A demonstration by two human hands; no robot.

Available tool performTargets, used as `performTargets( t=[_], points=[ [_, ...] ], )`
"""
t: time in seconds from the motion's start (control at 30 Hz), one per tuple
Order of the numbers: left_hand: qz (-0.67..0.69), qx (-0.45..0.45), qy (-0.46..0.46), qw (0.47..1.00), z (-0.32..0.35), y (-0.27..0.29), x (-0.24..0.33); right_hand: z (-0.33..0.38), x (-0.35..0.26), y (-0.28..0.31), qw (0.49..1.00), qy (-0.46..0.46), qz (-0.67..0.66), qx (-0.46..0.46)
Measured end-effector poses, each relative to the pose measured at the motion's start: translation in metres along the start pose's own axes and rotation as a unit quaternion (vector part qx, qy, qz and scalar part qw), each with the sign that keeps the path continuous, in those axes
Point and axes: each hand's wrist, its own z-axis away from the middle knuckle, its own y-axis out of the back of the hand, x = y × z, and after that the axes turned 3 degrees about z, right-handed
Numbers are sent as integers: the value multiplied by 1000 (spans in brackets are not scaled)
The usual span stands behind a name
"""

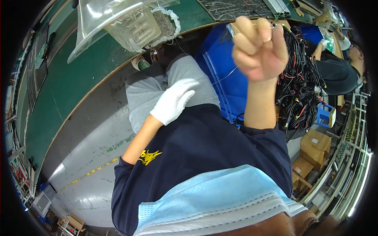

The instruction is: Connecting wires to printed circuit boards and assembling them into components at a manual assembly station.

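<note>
White cotton glove on the left hand (173, 101): fingers straight and together, released, grasping nothing, resting flat on the lap over the grey trousers (147, 92). I note the forearm bare up to a dark navy sleeve (130, 165).

Right hand (260, 47) is bare, raised in front of the camera, clenched into a fist. A thin pale wire (226, 76) runs from the underside of the fist down and to the left, across the blue bin; I take it as pinched in the fist, though the grip point itself is hidden by the fingers.

Behind that hand: a blue plastic bin (224, 86) standing beside the knees, and just right of it a dense bundle of black cables (301, 86) with red strands mixed in.

Further out, the green-topped counter (67, 86) curves across the upper left, carrying a clear plastic tray (118, 19). Grey floor (90, 149) with a yellow marking below it. Cardboard boxes (315, 147) at lower right. Another person in dark clothing (338, 70) sits at upper right, one white-gloved hand visible. A light blue face mask (212, 196) fills the bottom edge.
</note>
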Motion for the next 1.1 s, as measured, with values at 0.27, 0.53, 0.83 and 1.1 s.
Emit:
performTargets(
  t=[0.27,0.53,0.83,1.1],
  points=[
    [22,7,198,980,53,35,-38,-81,-128,111,915,-19,259,309],
    [-87,-40,202,975,97,42,-56,-130,-165,272,264,-118,838,463],
    [-35,-34,291,956,102,43,-63,-139,-179,306,196,-229,849,434],
    [-88,-66,248,962,88,37,-67,-138,-152,284,247,-210,810,489]
  ],
)
